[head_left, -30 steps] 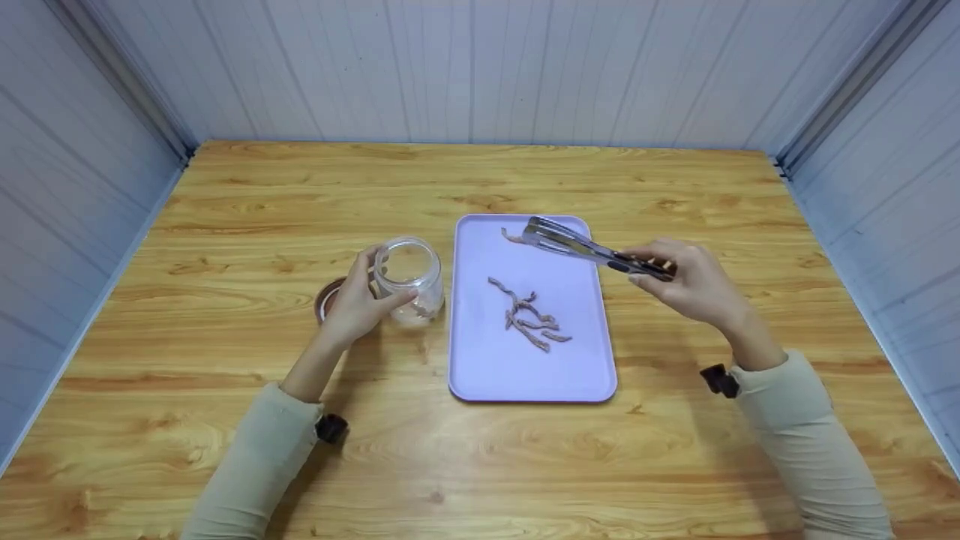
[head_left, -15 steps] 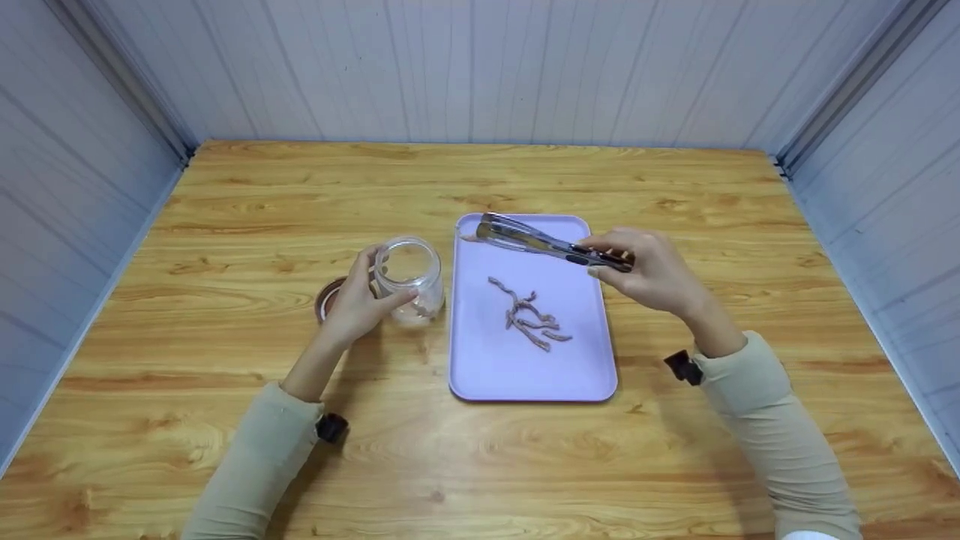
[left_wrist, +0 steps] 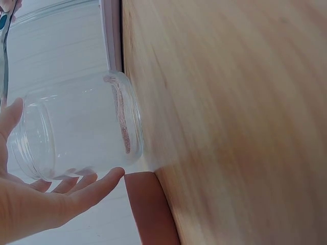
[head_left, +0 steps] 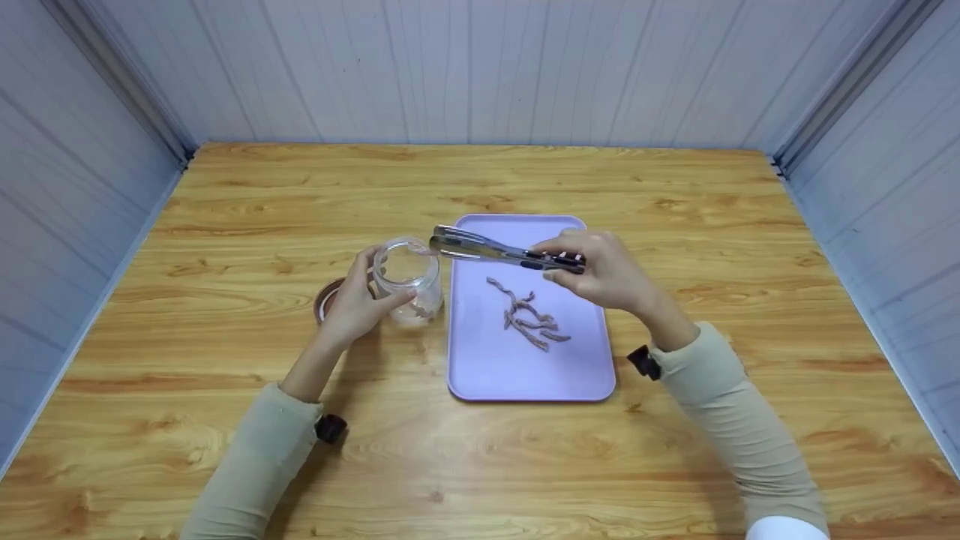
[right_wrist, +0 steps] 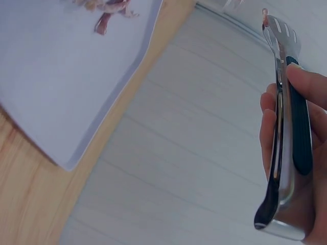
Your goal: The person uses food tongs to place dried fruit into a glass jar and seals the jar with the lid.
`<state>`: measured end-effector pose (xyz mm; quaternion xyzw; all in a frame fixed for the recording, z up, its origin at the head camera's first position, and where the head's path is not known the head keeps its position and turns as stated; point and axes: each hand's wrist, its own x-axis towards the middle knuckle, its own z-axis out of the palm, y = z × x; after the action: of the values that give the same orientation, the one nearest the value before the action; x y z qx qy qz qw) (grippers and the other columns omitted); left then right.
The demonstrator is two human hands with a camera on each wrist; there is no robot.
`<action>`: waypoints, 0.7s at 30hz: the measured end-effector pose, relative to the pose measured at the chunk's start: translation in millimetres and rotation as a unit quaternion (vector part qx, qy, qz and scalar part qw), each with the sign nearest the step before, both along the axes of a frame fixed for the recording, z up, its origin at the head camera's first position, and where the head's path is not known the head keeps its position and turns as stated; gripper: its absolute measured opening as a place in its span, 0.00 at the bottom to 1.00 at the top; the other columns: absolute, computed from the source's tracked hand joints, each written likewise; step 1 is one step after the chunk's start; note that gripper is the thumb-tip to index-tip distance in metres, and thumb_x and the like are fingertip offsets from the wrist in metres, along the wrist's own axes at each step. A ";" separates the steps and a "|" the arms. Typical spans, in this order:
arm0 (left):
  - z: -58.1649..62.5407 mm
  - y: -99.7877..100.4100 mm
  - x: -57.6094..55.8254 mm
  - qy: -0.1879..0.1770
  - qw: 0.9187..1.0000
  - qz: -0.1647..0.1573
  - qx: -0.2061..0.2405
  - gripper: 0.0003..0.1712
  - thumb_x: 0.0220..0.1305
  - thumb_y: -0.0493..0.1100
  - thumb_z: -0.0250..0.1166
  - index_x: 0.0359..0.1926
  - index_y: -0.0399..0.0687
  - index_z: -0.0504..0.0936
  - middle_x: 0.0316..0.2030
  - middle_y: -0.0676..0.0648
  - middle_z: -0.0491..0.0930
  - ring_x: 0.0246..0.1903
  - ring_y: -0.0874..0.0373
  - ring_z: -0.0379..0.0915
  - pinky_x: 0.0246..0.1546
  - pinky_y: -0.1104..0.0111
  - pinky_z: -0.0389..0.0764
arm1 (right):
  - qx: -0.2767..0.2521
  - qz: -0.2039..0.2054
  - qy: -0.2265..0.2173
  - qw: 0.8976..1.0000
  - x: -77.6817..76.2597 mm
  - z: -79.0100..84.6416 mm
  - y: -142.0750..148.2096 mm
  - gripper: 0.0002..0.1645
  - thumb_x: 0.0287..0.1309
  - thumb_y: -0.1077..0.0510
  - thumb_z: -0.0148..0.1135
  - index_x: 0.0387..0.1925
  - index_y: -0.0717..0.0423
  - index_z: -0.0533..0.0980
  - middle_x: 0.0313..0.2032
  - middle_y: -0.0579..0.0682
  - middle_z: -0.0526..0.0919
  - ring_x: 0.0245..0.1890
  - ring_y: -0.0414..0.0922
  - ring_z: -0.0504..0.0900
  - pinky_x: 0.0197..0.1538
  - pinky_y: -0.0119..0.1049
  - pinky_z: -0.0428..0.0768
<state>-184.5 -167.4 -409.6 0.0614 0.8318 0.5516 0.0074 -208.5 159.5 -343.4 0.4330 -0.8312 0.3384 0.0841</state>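
My left hand (head_left: 356, 307) grips an upright clear glass jar (head_left: 429, 300) by its side, mouth up. One reddish-brown strip (left_wrist: 121, 117) lies at the jar's bottom in the left wrist view. With my right hand (head_left: 611, 274) I hold metal tongs (head_left: 484, 246) with dark handle grips, squeezed nearly together. Their slotted tips pinch another brown strip (right_wrist: 265, 15), which overlaps the jar's mouth in the head view. Several twisted brown strips, like dried meat, make a loose pile (head_left: 525, 321) on the lilac tray (head_left: 487, 375).
A brown round lid (head_left: 324, 301) with a white inner ring lies on the wooden table (head_left: 420, 465), left of the jar and partly behind my left hand. The tray stands close to the jar's right side. Pale panel walls (head_left: 480, 67) enclose the table at the back and sides.
My right hand has carried the tongs and the pinched strip leftward from over the tray's far end to the jar's mouth. My left hand and the jar have stayed in place.
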 end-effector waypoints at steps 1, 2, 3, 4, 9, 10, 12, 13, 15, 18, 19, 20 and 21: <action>-0.5 -0.2 -0.1 0.000 1.000 0.000 0.001 0.47 0.48 0.46 0.69 0.63 0.38 0.51 0.59 0.37 0.55 0.55 0.43 0.56 0.53 0.56 0.62 | 0.000 0.002 0.000 1.000 -0.2 -0.9 -2.5 0.17 0.47 0.64 0.64 0.43 0.56 0.78 0.31 0.47 0.79 0.20 0.39 0.67 0.21 0.32 0.66; -0.9 -0.4 -0.3 -0.001 1.000 0.000 0.001 0.47 0.48 0.46 0.69 0.63 0.38 0.51 0.59 0.37 0.55 0.55 0.43 0.56 0.53 0.57 0.62 | 0.000 0.004 0.001 1.000 -0.4 -1.8 -5.1 0.17 0.47 0.64 0.64 0.43 0.56 0.78 0.31 0.46 0.79 0.20 0.38 0.67 0.21 0.31 0.66; -1.5 -0.7 -0.6 -0.001 1.000 0.000 0.000 0.47 0.48 0.46 0.69 0.63 0.38 0.51 0.59 0.37 0.55 0.55 0.42 0.56 0.53 0.57 0.62 | 0.001 0.006 0.000 1.000 -0.4 -2.5 -7.5 0.17 0.47 0.64 0.64 0.43 0.56 0.78 0.31 0.46 0.78 0.20 0.38 0.67 0.21 0.31 0.66; -1.3 -0.9 -0.4 -0.002 1.000 0.000 -0.002 0.48 0.48 0.48 0.69 0.63 0.38 0.51 0.59 0.38 0.55 0.55 0.43 0.56 0.53 0.57 0.62 | 0.002 0.008 -0.001 1.000 -0.3 -3.0 -10.0 0.17 0.47 0.64 0.64 0.43 0.57 0.78 0.30 0.46 0.78 0.20 0.38 0.67 0.22 0.31 0.66; -1.7 -2.2 -0.5 0.001 1.000 0.001 -0.010 0.48 0.46 0.51 0.69 0.62 0.39 0.53 0.58 0.39 0.57 0.56 0.45 0.56 0.54 0.58 0.61 | 0.006 0.012 -0.005 1.000 -0.5 -4.8 -20.1 0.16 0.48 0.63 0.63 0.43 0.57 0.78 0.30 0.45 0.78 0.21 0.38 0.67 0.23 0.31 0.66; -1.3 -2.2 -0.4 0.002 1.000 0.002 -0.009 0.48 0.46 0.52 0.69 0.62 0.40 0.53 0.58 0.39 0.58 0.56 0.45 0.57 0.54 0.59 0.61 | 0.007 0.013 -0.005 1.000 -0.6 -5.1 -21.9 0.16 0.48 0.63 0.63 0.43 0.57 0.78 0.30 0.45 0.78 0.21 0.38 0.67 0.23 0.31 0.66; -0.9 -2.4 -0.2 0.005 1.000 -0.001 -0.002 0.47 0.46 0.51 0.69 0.61 0.40 0.53 0.58 0.38 0.58 0.56 0.45 0.57 0.53 0.59 0.62 | 0.010 0.013 -0.004 1.000 -0.6 -5.7 -24.9 0.16 0.48 0.63 0.63 0.43 0.57 0.78 0.30 0.46 0.78 0.21 0.38 0.67 0.22 0.31 0.66; -0.7 -2.5 -0.1 0.006 1.000 -0.002 0.003 0.47 0.47 0.50 0.69 0.61 0.40 0.53 0.57 0.38 0.58 0.55 0.45 0.57 0.53 0.60 0.62 | 0.013 0.013 -0.003 1.000 -0.5 -5.9 -26.3 0.16 0.48 0.64 0.63 0.43 0.57 0.78 0.30 0.45 0.78 0.20 0.38 0.66 0.22 0.31 0.65; -0.6 -2.4 -0.1 0.007 1.000 -0.004 0.007 0.46 0.47 0.50 0.69 0.61 0.39 0.53 0.57 0.38 0.58 0.55 0.44 0.57 0.53 0.61 0.62 | 0.019 0.010 0.000 1.000 -0.9 -7.3 -28.5 0.17 0.47 0.64 0.63 0.43 0.56 0.78 0.29 0.45 0.78 0.20 0.38 0.66 0.22 0.31 0.65; -0.8 -2.2 -0.4 0.010 1.000 -0.007 0.009 0.47 0.47 0.50 0.69 0.61 0.38 0.53 0.58 0.37 0.57 0.55 0.44 0.57 0.53 0.60 0.62 | 0.025 0.006 0.001 1.000 -0.7 -8.7 -30.3 0.17 0.47 0.65 0.63 0.42 0.56 0.78 0.28 0.44 0.77 0.19 0.38 0.66 0.22 0.31 0.64; -0.8 -2.1 -0.2 0.009 1.000 -0.007 0.008 0.47 0.47 0.50 0.69 0.61 0.39 0.53 0.58 0.37 0.57 0.55 0.43 0.58 0.53 0.60 0.63 | 0.026 0.005 0.002 1.000 -0.6 -9.1 -30.5 0.17 0.46 0.65 0.63 0.42 0.55 0.78 0.28 0.44 0.77 0.19 0.38 0.65 0.22 0.31 0.64; -0.6 -1.9 -0.1 0.009 1.000 -0.008 0.008 0.47 0.47 0.50 0.69 0.61 0.39 0.53 0.58 0.37 0.57 0.55 0.43 0.58 0.52 0.60 0.64 | 0.025 0.004 0.003 1.000 -0.7 -9.5 -30.3 0.17 0.46 0.64 0.63 0.42 0.55 0.78 0.27 0.44 0.77 0.19 0.38 0.65 0.21 0.31 0.63; -0.5 -1.8 -0.1 0.009 1.000 -0.008 0.008 0.47 0.47 0.50 0.69 0.61 0.39 0.53 0.58 0.37 0.56 0.55 0.43 0.58 0.51 0.60 0.64 | 0.022 0.004 0.003 1.000 -0.7 -9.8 -29.9 0.17 0.46 0.65 0.63 0.42 0.55 0.78 0.27 0.44 0.77 0.19 0.38 0.65 0.21 0.31 0.63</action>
<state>-184.6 -169.1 -410.1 0.0733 0.8269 0.5575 0.0042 -209.2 129.6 -353.2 0.4393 -0.8362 0.3195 0.0758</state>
